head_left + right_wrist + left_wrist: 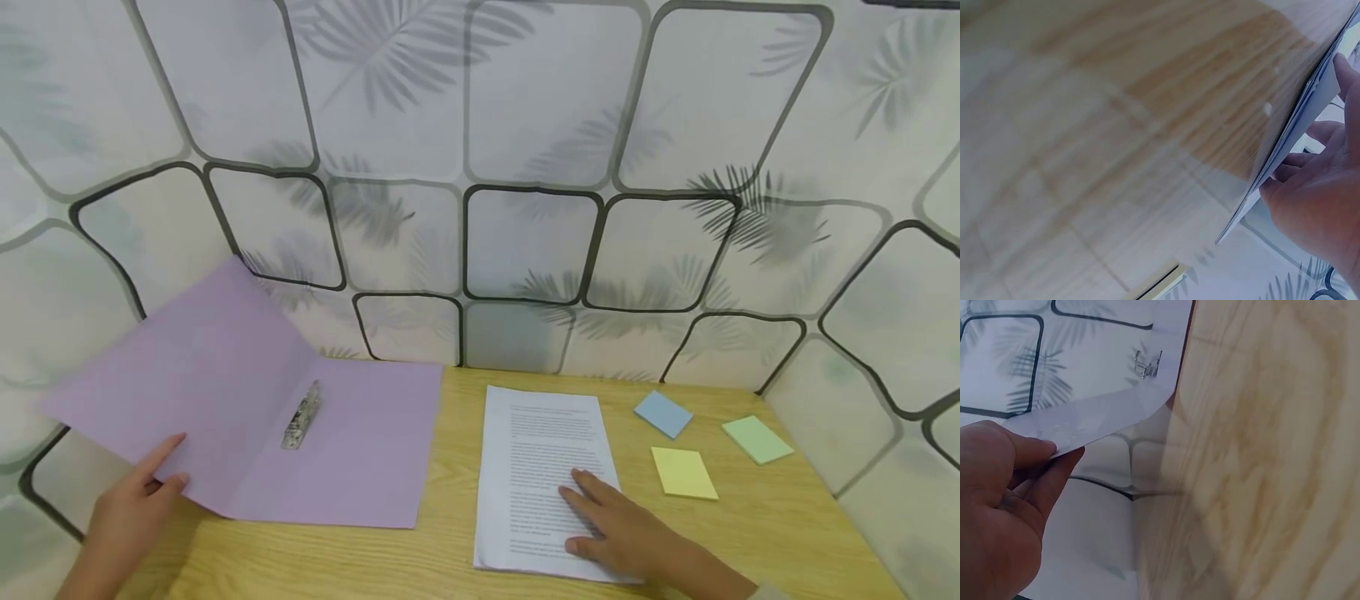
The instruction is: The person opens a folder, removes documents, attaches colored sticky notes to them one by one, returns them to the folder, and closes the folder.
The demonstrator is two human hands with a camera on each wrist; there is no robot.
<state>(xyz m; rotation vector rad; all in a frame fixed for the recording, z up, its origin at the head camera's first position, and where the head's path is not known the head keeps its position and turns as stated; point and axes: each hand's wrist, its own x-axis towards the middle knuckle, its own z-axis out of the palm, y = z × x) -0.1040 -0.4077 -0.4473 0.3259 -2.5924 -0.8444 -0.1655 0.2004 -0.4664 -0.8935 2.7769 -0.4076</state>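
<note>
In the head view, the papers (543,475) lie right of the open folder (247,425), across a strip of table (455,467), long axis pointing away from the person; the right hand (622,529), nearer, rests on them, fingers spread. The left wrist view shows the left hand (1013,494) pinching the folder's edge. The right wrist view shows right fingers (1319,131) against the papers.
</note>
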